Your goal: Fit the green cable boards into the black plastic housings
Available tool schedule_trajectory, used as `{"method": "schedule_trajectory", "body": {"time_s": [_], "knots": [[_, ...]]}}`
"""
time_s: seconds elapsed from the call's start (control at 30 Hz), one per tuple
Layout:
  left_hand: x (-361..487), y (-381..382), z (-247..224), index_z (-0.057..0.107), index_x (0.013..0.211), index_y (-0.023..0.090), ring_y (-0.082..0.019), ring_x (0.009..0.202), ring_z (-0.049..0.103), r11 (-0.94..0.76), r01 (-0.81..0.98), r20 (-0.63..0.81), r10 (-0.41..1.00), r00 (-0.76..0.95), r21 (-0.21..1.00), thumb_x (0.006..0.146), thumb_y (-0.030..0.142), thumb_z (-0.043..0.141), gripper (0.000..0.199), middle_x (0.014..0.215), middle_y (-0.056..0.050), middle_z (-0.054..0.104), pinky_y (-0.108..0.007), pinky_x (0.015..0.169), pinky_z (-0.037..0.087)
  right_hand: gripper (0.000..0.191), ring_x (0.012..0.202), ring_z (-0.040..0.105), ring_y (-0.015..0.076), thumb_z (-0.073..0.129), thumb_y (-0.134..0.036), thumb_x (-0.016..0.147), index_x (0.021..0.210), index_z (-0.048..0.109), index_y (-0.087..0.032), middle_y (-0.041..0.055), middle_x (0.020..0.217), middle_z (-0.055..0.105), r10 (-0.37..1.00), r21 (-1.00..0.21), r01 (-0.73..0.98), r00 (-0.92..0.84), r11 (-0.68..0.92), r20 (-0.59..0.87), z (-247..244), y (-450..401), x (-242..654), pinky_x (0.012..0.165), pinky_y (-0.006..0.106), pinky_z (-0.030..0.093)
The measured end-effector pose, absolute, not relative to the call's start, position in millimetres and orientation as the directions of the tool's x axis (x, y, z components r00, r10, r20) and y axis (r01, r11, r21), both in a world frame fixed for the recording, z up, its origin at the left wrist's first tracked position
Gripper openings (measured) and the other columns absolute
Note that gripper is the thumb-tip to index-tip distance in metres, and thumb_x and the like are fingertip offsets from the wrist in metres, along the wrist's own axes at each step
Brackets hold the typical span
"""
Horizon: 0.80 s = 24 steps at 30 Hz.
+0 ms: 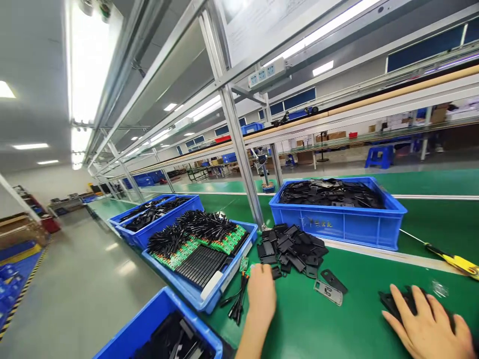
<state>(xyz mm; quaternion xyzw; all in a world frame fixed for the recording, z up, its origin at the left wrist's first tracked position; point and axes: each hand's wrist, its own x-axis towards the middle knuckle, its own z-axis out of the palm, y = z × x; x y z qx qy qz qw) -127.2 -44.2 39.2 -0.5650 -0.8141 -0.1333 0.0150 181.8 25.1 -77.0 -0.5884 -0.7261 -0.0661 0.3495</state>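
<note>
My left hand (262, 291) is closed, its fingers curled down at the table beside a small green circuit board (244, 264). Whatever is in its fingertips is hidden. Black cables with plugs (236, 304) lie just left of the wrist. A heap of black plastic covers (294, 247) spreads out beyond the fingers. At the far right, my right hand (430, 324) lies flat with fingers spread over black plastic pieces (391, 301), which it partly covers. Between the hands rest a grey plate with cut-outs (328, 292) and a black cover (334, 280).
A blue tray (209, 304) holds green boards with cables and stacked black parts. A blue bin (337, 224) full of black pieces stands behind the heap; another bin (123, 339) sits low at left. A yellow-handled screwdriver (454, 262) lies at right. A metal post (241, 149) rises mid-table.
</note>
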Motion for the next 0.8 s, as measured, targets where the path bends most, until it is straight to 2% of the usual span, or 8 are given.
{"method": "schedule_trajectory", "body": {"time_s": [0.13,0.3,0.43,0.53,0.6,0.67,0.73,0.8], "knots": [[-176.8,-70.7,38.5,0.056,0.102,0.004,-0.034,0.091,0.059,0.565,0.820,0.147,0.807,-0.572,0.087,0.077,-0.001,0.038,0.030,0.094,-0.023,0.060,-0.037,0.070,0.043,0.054,0.104,0.055,0.0375,0.036,-0.054,0.080,0.110,0.063,-0.020,0.0184,0.114,0.059,0.752,-0.273,0.814,-0.273,0.513,0.599,-63.0,14.4,159.7,0.089,0.060,0.039],[-173.2,-79.3,46.7,0.055,0.100,0.010,-0.028,0.081,0.063,0.524,0.840,0.226,0.809,-0.542,0.142,0.083,0.005,0.033,0.028,0.085,-0.015,0.065,-0.032,0.064,0.041,0.040,0.105,0.059,0.0269,0.046,-0.050,0.081,0.106,0.066,-0.025,0.0103,0.118,0.059,0.832,-0.654,0.519,-0.403,0.551,0.381,-39.3,-10.7,134.6,0.090,0.042,0.049],[-140.7,-83.9,59.4,0.054,0.096,0.019,-0.018,0.071,0.061,0.151,0.837,0.306,0.885,-0.352,0.526,0.083,0.017,0.042,0.018,0.077,-0.004,0.065,-0.027,0.063,0.041,0.045,0.107,0.058,0.0264,0.054,-0.054,0.078,0.108,0.064,-0.022,0.0105,0.111,0.064,0.870,-0.983,0.124,-0.490,0.138,0.060,-25.0,-30.0,118.3,0.093,0.039,0.047],[-120.5,-77.9,55.7,0.050,0.107,0.020,-0.015,0.069,0.061,-0.093,0.672,0.167,0.985,-0.047,0.735,0.084,0.025,0.045,0.024,0.081,-0.002,0.064,-0.023,0.059,0.043,0.053,0.105,0.059,0.0250,0.052,-0.057,0.079,0.117,0.056,-0.020,0.0115,0.107,0.066,0.828,-0.914,-0.272,-0.550,-0.300,-0.108,-17.8,-39.3,108.0,0.093,0.041,0.046],[-117.4,-65.1,48.7,0.048,0.113,0.019,-0.017,0.082,0.061,-0.061,0.791,0.107,0.994,-0.006,0.608,0.081,0.020,0.049,0.032,0.094,-0.005,0.065,-0.025,0.069,0.045,0.046,0.096,0.063,0.0226,0.050,-0.055,0.082,0.105,0.061,-0.018,0.0113,0.101,0.066,0.825,-0.814,-0.418,-0.550,-0.404,-0.127,-13.1,-41.2,106.0,0.089,0.039,0.048],[-122.4,-48.3,41.9,0.048,0.117,0.015,-0.021,0.099,0.057,0.064,0.939,0.117,0.987,-0.109,0.339,0.074,0.006,0.051,0.043,0.108,-0.011,0.061,-0.029,0.083,0.042,0.036,0.077,0.063,0.0176,0.051,-0.050,0.083,0.091,0.064,-0.017,0.0089,0.089,0.066,0.851,-0.809,-0.448,-0.513,-0.379,-0.114,-8.7,-39.4,109.1,0.072,0.031,0.053],[-130.0,-33.3,38.3,0.051,0.114,0.008,-0.026,0.104,0.054,0.171,0.969,0.122,0.973,-0.195,0.179,0.069,-0.003,0.048,0.046,0.109,-0.018,0.059,-0.035,0.086,0.041,0.030,0.058,0.054,0.0122,0.053,-0.043,0.083,0.096,0.063,-0.018,0.0046,0.078,0.063,0.888,-0.875,-0.389,-0.449,-0.290,-0.095,-4.8,-34.8,116.1,0.048,0.022,0.046],[-133.2,-25.0,38.3,0.055,0.107,0.005,-0.029,0.101,0.055,0.202,0.968,0.118,0.968,-0.220,0.150,0.069,-0.003,0.046,0.039,0.103,-0.021,0.059,-0.038,0.085,0.041,0.038,0.049,0.046,0.0103,0.053,-0.040,0.081,0.115,0.058,-0.021,0.0019,0.074,0.061,0.919,-0.956,-0.236,-0.388,-0.175,-0.072,-0.8,-29.3,124.8,0.037,0.018,0.034]]}}
